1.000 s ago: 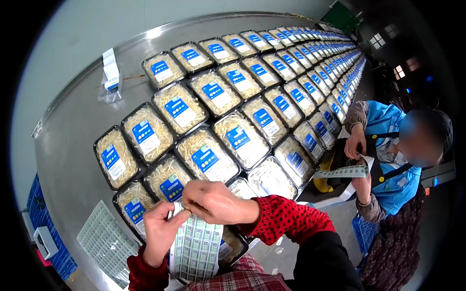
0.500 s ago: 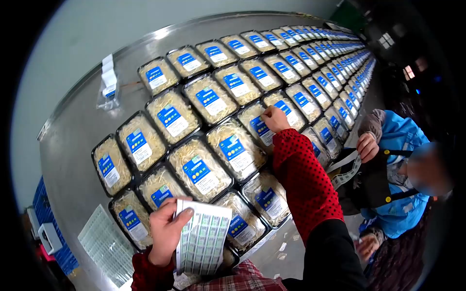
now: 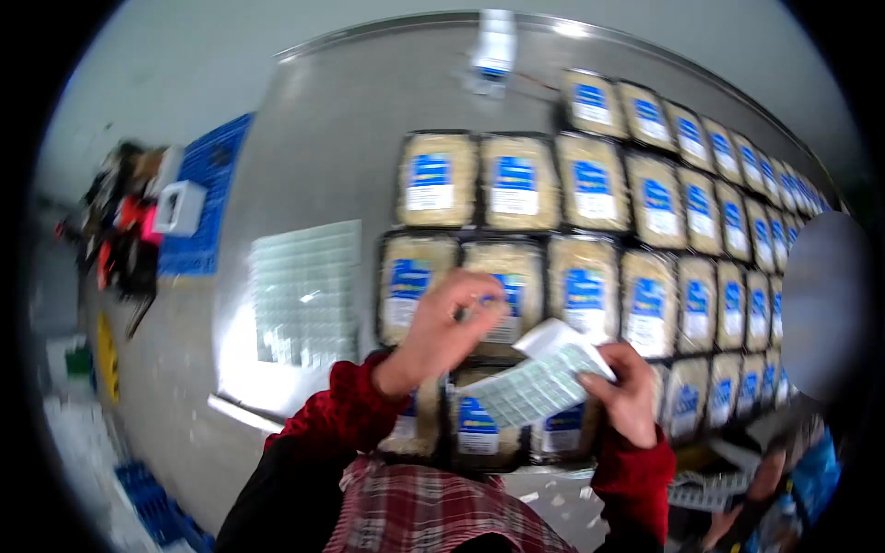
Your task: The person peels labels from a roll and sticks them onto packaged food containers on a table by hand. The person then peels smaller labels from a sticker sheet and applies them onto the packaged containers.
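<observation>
Over a tray of pale shredded food (image 3: 516,260) in the near rows, my left hand (image 3: 442,324) is raised with thumb and fingertips pinched together. Motion blur hides what, if anything, is between them. My right hand (image 3: 629,392) grips the right end of a bent sheet of small green-and-white labels (image 3: 535,387), which slants over the nearest trays. Black trays with blue-and-white labels (image 3: 513,184) stand in rows on the metal table (image 3: 369,120). A larger label sheet (image 3: 307,300) lies flat on the table, left of the trays.
A clear bag with white paper (image 3: 495,46) lies at the table's far edge. Beyond the left edge are a blue crate (image 3: 210,198), a white box (image 3: 180,207) and a yellow object (image 3: 108,355). A co-worker in blue (image 3: 816,475) is at the lower right, near a grey basket (image 3: 705,490).
The view has swung left. The label sheet has passed from my left hand to my right, which has come back from the trays. My left hand is now pinched above a tray.
</observation>
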